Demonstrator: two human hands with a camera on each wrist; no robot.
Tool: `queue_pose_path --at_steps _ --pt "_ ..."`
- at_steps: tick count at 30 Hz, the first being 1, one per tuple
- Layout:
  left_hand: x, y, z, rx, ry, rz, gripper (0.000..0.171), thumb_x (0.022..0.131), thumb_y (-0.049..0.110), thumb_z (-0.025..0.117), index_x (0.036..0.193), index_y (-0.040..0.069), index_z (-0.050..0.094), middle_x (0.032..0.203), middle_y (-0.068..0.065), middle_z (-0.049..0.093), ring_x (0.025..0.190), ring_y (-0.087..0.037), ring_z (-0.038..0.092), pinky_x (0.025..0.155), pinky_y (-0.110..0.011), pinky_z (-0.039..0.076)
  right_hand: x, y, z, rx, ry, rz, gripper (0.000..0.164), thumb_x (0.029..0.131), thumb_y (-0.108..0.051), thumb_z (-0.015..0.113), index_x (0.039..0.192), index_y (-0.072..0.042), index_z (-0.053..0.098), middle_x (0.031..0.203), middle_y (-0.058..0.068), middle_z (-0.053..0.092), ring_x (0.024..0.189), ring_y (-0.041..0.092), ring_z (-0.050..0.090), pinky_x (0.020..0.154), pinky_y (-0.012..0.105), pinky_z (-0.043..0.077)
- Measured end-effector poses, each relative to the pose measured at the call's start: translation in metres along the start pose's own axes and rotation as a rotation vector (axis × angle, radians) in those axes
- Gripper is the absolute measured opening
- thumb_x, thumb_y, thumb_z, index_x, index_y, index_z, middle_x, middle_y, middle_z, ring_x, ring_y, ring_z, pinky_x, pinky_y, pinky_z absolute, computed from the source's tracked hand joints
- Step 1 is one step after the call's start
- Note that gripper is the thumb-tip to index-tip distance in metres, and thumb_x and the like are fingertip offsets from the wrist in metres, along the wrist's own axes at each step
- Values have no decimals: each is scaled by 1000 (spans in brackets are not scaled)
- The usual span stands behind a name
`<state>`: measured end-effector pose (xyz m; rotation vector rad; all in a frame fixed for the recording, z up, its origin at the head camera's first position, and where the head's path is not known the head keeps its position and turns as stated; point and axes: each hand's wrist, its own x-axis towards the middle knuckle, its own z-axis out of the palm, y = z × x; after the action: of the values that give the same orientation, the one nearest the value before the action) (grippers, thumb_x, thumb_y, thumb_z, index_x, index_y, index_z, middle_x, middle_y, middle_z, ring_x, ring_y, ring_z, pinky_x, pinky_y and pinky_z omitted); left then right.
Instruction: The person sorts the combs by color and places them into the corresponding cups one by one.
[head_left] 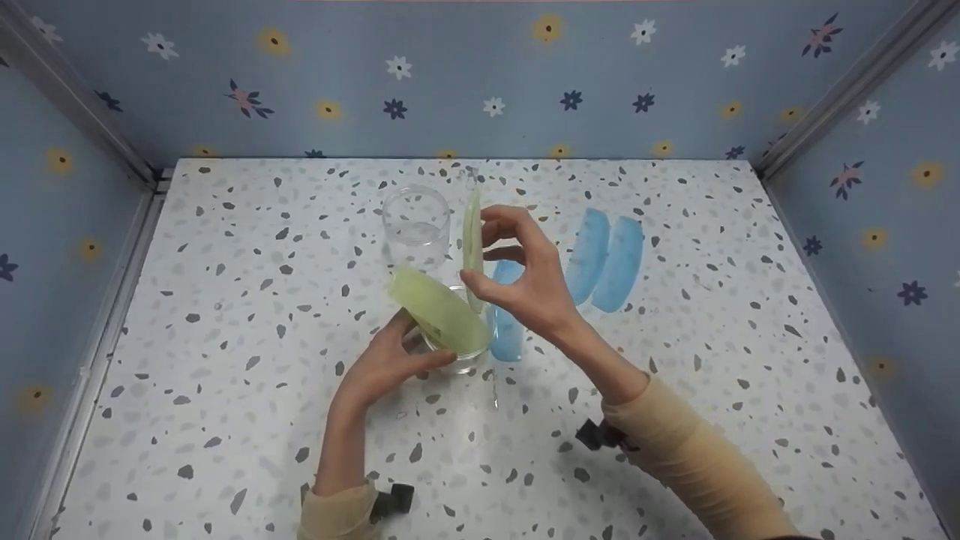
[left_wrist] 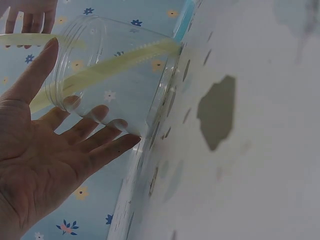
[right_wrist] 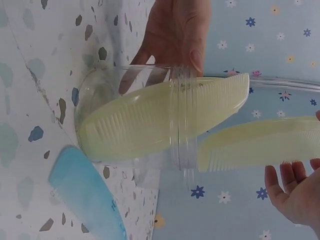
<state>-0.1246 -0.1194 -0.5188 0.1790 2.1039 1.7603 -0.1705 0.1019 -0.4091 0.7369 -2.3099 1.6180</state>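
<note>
My left hand [head_left: 379, 369] holds a clear jar [head_left: 466, 363] round its side, thumb near the threaded rim in the left wrist view. A yellow-green comb [right_wrist: 135, 120] leans inside that jar, its upper end sticking out past the rim. My right hand [head_left: 531, 281] pinches a second yellow-green comb [head_left: 471, 232] between thumb and fingers. In the right wrist view this comb's lower end is right at the jar's mouth. A blue comb [head_left: 507, 334] lies on the table close to the jar's right side, partly hidden by the right hand.
Two more blue combs [head_left: 589, 255] lie side by side to the right of my right hand. Another clear jar [head_left: 416, 219] stands behind the held one. The speckled white table [head_left: 240, 337] is enclosed by blue flowered panels [head_left: 465, 75] at the back and sides.
</note>
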Motion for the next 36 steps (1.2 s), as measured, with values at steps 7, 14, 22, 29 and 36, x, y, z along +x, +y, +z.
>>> queue_pose_path --at_steps 7,14,22,29,36 --pt "0 -1 -1 14 1 1 92 82 40 86 158 34 35 164 -4 39 148 -39 43 84 -44 61 -5 2 10 -12 -34 10 62 82 -17 82 137 -8 55 113 9 65 104 15 65 90 37 63" --pt "0 0 -1 21 -7 17 93 82 40 86 158 36 33 164 -1 38 151 -37 39 91 -45 59 -12 8 15 -26 -65 22 61 83 -21 81 138 -10 55 111 8 66 104 15 65 87 39 63" --pt "1 -2 -2 13 -16 29 91 83 40 85 158 38 33 165 0 36 148 -35 41 83 -41 60 -20 17 22 -41 -93 32 63 84 -24 82 139 -11 55 109 9 67 102 19 66 86 46 63" --pt "1 -1 -2 11 -12 18 92 82 40 86 157 39 34 165 1 36 152 -36 36 87 -43 60 -27 25 26 -59 -108 40 62 82 -22 82 137 -8 56 109 9 67 102 18 65 90 45 62" --pt "1 -1 -1 -7 -5 9 89 82 38 86 155 37 36 162 2 40 149 -33 41 86 -41 59 -35 31 31 -139 -127 70 61 84 -26 83 136 -8 58 129 7 65 114 19 64 102 45 57"
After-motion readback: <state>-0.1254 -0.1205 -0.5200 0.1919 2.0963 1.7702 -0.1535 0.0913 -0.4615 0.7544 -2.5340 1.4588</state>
